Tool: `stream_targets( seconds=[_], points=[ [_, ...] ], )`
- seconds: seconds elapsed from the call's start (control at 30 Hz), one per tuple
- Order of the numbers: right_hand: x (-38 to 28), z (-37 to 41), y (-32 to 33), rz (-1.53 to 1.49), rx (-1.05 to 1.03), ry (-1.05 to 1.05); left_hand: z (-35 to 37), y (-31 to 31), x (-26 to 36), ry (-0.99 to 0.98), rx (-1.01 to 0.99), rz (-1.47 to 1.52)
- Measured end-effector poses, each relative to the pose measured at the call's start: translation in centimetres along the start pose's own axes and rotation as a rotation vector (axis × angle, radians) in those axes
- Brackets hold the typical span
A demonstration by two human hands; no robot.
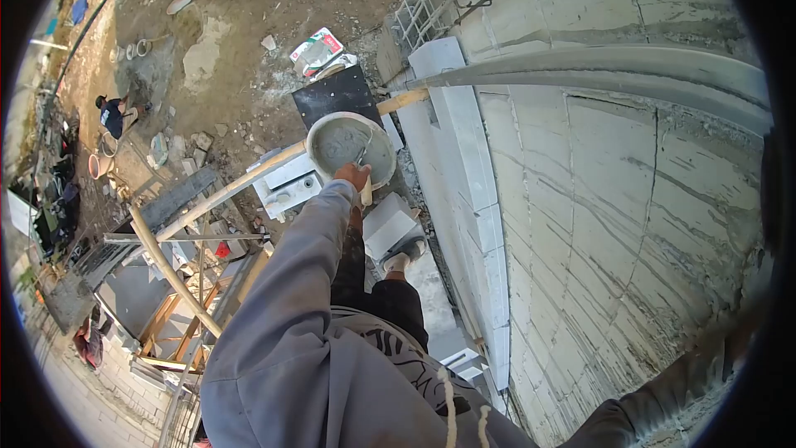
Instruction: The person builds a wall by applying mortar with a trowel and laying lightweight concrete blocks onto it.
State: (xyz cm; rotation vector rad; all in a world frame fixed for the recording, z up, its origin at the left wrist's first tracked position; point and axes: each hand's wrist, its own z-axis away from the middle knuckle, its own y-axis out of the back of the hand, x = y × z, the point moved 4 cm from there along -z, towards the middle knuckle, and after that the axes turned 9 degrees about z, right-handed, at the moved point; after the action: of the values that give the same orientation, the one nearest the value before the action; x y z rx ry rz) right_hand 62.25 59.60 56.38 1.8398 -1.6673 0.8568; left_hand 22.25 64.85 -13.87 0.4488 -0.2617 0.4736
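Note:
My left hand (352,176) is closed around the handle of a trowel (366,191), at the near rim of a round tub (384,186). The trowel's metal end reaches into wet grey mortar (336,143) inside the tub. My right sleeve (638,411) stretches along the wall at the lower right, and the hand at its end is lost in the dark edge of the view. A pale block (388,226) lies just below the tub, beside my sandalled foot (405,254).
A plastered block wall (597,191) rises on the right, with a ledge of pale blocks (464,133) at its base. Bamboo poles (228,192) cross at left. Far below, a person (112,116) is on the dirt ground; a cement bag (317,51) lies behind the tub.

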Motion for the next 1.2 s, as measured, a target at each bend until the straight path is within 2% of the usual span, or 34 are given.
stream_targets(
  seconds=[0.1,0.23,0.3,0.33,0.4,0.43,0.47,0.5,0.53,0.57,0.6,0.63,0.7,0.73,0.8,0.83,0.9,0.93,0.97,1.0,1.03,1.07,1.1,1.13,1.17,1.2],
  points=[
    [1.1,0.3,-0.6,-0.050,0.034,-0.021,3.5,1.0,2.8,-0.002,0.088,0.093],
    [0.3,-1.3,1.5,-0.113,0.137,0.029,7.3,1.1,4.1,-0.168,0.156,0.171],
    [0.0,-3.1,3.3,0.070,-0.813,-0.434,10.4,0.2,4.9,-0.204,0.123,0.156],
    [1.3,0.2,1.6,0.078,-0.818,-0.443,12.1,-0.3,5.6,-0.212,0.125,0.180],
    [1.5,8.8,-1.0,-1.136,-0.053,-0.121,15.0,-1.1,7.0,-0.224,0.095,0.180],
    [-0.9,7.8,6.0,-0.956,-0.140,-0.066,16.3,-1.8,7.5,-0.224,0.062,0.188],
    [-3.3,10.8,8.4,-1.193,-0.186,-0.040,17.5,-2.3,8.1,-0.229,0.059,0.177],
    [-6.1,15.3,10.4,-1.496,-0.421,-0.081,18.7,-2.9,8.5,-0.238,0.031,0.211],
    [-9.3,20.4,12.8,-1.751,-0.742,-0.169,19.8,-3.5,8.7,-0.243,0.002,0.241],
    [-12.6,26.3,15.5,-1.858,-0.936,-0.193,20.8,-4.3,8.5,-0.243,0.000,0.222],
    [-15.8,32.6,18.7,-2.084,-1.176,-0.347,22.0,-5.4,8.4,-0.265,0.012,0.246],
    [-19.1,38.8,22.3,-2.114,-1.443,-0.428,23.1,-6.5,8.2,-0.288,0.013,0.258],
    [-20.3,42.7,27.0,-2.189,-1.994,-0.844,25.0,-8.7,7.7,-0.264,-0.068,0.263],
    [-21.3,45.3,28.5,-2.147,-2.007,-0.946,26.2,-10.0,7.5,-0.239,-0.124,0.313],
    [-23.3,50.2,31.4,-2.444,-2.340,-1.579,29.8,-11.5,9.0,-0.262,-0.187,0.240],
    [-21.2,49.0,30.8,-2.410,-2.315,-1.661,31.3,-12.3,9.6,-0.286,-0.202,0.224],
    [-17.5,46.6,28.9,-2.310,-2.208,-1.397,32.6,-14.8,9.6,-0.272,-0.241,0.177],
    [-16.5,47.1,28.0,-2.236,-2.009,-1.052,33.2,-16.1,9.8,-0.340,-0.296,0.095],
    [-16.3,48.9,28.4,-2.213,-2.011,-1.129,33.8,-17.2,9.4,-0.397,-0.357,0.008],
    [-16.8,51.6,29.5,-2.221,-2.222,-1.400,33.6,-18.4,8.8,-0.318,-0.410,-0.019],
    [-16.4,52.7,29.4,-2.210,-2.405,-1.670,34.0,-19.7,8.3,-0.331,-0.434,-0.045],
    [-15.0,53.5,29.0,-2.019,-2.198,-1.479,34.7,-21.1,8.0,-0.383,-0.455,-0.007],
    [-15.5,56.4,29.3,-2.004,-2.187,-1.498,35.0,-22.5,7.5,-0.423,-0.472,0.035],
    [-16.8,60.8,30.5,-2.001,-2.007,-1.384,33.4,-24.3,5.4,-0.602,-0.526,-0.191],
    [-17.0,63.6,31.3,-1.989,-1.835,-1.270,34.1,-25.4,5.6,-0.591,-0.529,-0.198],
    [-16.1,64.6,31.7,-1.985,-1.845,-1.286,35.2,-26.6,6.4,-0.482,-0.564,-0.117]
  ],
)
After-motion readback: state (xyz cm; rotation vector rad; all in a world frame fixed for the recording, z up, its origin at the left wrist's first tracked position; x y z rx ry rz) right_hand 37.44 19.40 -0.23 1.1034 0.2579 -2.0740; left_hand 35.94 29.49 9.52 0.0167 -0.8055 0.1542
